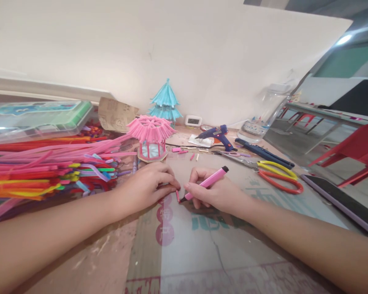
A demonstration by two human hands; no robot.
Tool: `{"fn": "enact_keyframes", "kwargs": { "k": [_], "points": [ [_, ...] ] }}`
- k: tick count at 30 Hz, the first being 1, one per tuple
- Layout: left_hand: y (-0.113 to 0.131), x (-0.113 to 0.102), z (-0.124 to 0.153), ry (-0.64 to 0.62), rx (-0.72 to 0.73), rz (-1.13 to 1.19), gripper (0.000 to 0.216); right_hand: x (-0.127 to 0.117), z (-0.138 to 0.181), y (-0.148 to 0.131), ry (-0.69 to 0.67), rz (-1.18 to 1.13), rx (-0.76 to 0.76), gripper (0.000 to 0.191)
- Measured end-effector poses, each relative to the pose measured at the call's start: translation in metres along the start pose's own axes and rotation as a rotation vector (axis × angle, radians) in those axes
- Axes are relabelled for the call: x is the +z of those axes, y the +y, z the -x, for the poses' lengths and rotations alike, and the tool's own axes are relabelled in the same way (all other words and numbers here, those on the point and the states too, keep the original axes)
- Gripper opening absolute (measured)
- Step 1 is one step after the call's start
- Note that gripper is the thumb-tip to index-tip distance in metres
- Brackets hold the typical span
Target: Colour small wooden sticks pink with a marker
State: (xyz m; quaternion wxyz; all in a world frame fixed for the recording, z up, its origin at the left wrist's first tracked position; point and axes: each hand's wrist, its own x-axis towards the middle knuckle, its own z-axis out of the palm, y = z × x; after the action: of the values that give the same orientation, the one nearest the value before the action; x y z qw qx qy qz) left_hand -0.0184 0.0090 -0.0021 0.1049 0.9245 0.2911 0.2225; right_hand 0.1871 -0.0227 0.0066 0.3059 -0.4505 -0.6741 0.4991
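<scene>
A pink marker is gripped in my right hand, its dark tip pointing down and left. The tip meets the lower end of a short pink stick. My left hand pinches the stick's upper end between thumb and fingers. Under both hands lies a printed cardboard sheet. Just behind my left hand stands a small pink pavilion model with a layered roof. A teal pavilion model is behind it, partly hidden.
Bundled coloured pipe cleaners fill the left, with a plastic case above them. At the right are a blue glue gun, scissors, a dark blue cutter, a phone and a clear jar. Small cut pieces lie behind my hands.
</scene>
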Motion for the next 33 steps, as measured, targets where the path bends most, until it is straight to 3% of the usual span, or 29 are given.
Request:
{"fn": "enact_keyframes", "kwargs": {
  "k": [10, 23, 33],
  "points": [
    [0.0001, -0.0039, -0.0017, -0.019, -0.013, 0.112, 0.016, 0.0007, -0.0012, 0.0042, 0.065, 0.005, -0.044, 0.024],
    [-0.0042, -0.0031, -0.0004, -0.044, -0.075, 0.148, 0.014, 0.0011, -0.0012, 0.0049, -0.022, -0.021, -0.025, 0.026],
    [-0.0085, -0.0013, -0.0003, -0.047, -0.073, 0.186, 0.013, -0.0020, -0.0004, 0.0028, 0.016, -0.075, -0.110, 0.026]
  ]
}}
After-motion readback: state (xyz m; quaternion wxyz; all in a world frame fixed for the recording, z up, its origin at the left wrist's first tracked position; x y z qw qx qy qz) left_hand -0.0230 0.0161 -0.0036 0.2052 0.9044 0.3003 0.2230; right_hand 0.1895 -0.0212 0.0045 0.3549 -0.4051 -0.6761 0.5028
